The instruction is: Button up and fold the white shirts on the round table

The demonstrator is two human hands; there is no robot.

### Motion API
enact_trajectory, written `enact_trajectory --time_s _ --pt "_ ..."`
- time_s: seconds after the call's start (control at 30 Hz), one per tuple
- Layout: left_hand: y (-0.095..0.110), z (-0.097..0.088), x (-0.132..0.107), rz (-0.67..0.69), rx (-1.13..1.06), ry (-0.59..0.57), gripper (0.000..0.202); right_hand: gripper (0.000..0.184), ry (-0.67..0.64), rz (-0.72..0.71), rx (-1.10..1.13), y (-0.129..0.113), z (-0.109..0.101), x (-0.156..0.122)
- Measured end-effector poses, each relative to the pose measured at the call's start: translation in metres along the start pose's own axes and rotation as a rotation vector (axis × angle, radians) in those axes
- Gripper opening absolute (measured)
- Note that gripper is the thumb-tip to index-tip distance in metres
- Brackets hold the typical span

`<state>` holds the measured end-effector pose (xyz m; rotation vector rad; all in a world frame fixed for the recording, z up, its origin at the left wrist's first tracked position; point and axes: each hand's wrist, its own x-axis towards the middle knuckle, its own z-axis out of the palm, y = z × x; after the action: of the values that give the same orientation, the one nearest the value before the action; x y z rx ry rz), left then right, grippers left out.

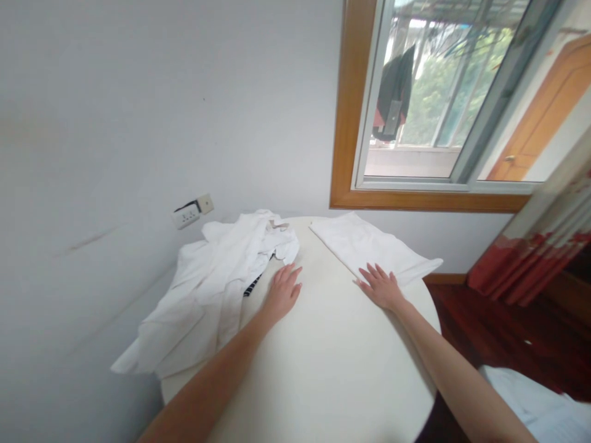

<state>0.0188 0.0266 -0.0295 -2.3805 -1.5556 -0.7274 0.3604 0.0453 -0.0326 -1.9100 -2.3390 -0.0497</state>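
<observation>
My left hand point(285, 288) lies on the table with its fingers apart, close to the right edge of a rumpled pile of white clothes point(203, 289). A dark striped bit of cloth point(253, 284) peeks out from under that pile. On the other side, my right hand point(379, 287) rests palm down with fingers spread, at the near edge of a flat, folded white cloth point(369, 243). Its fingertips touch or nearly touch the fabric. Neither hand grips anything.
The white rounded table point(314, 369) stands against a pale wall with a power socket point(187, 215). Part of the pile hangs past the table's left edge. A framed window point(425, 98) and a red-and-cream curtain point(530, 258) are on the right. Something white point(535, 400) sits low at the right.
</observation>
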Motion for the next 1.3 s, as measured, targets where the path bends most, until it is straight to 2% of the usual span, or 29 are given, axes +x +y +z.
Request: enact_trajectory --time_s 0.1,0.23,0.33,0.43,0.53,0.63,0.83,0.87,0.93,1.0,1.07,1.2,1.3 --pt "0.002 -0.002 0.004 0.001 -0.034 0.011 0.042 0.060 0.010 -0.001 -0.013 0.001 -0.005 -0.009" --pt "0.010 -0.011 0.007 0.005 -0.053 0.001 0.041 0.056 0.091 0.015 -0.072 -0.008 -0.012 -0.013" --pt "0.020 -0.023 0.006 0.023 -0.018 0.000 0.040 0.055 0.167 -0.006 -0.099 -0.015 -0.014 -0.012" --pt "0.029 -0.036 0.005 0.106 0.038 -0.030 0.039 0.055 0.188 0.015 -0.107 -0.018 -0.013 -0.011" --pt "0.027 -0.052 0.008 0.091 0.094 -0.020 0.038 0.055 0.205 0.058 -0.094 -0.016 -0.011 -0.009" --pt "0.001 -0.074 0.017 -0.058 0.154 0.050 0.040 0.055 0.225 0.095 -0.084 -0.014 -0.012 -0.010" --pt "-0.098 -0.116 0.021 -0.477 0.356 0.152 0.044 0.049 0.159 0.104 -0.106 -0.014 -0.015 -0.016" --pt "-0.111 -0.120 0.018 -0.555 0.400 0.150 0.049 0.048 0.161 0.101 -0.107 -0.015 -0.016 -0.017" --pt "-0.128 -0.123 0.011 -0.660 0.444 0.072 0.055 0.048 0.165 0.098 -0.108 -0.016 -0.016 -0.017" --pt "-0.133 -0.124 0.006 -0.667 0.467 -0.026 0.051 0.047 0.164 0.095 -0.108 -0.017 -0.016 -0.017" --pt "-0.131 -0.125 0.003 -0.616 0.490 -0.072 0.045 0.046 0.162 0.096 -0.108 -0.017 -0.016 -0.016" --pt "-0.123 -0.131 0.006 -0.530 0.473 -0.041 0.045 0.047 0.167 0.096 -0.104 -0.017 -0.016 -0.015" --pt "-0.125 -0.137 0.016 -0.436 0.410 -0.042 0.044 0.047 0.174 0.091 -0.099 -0.016 -0.015 -0.016"
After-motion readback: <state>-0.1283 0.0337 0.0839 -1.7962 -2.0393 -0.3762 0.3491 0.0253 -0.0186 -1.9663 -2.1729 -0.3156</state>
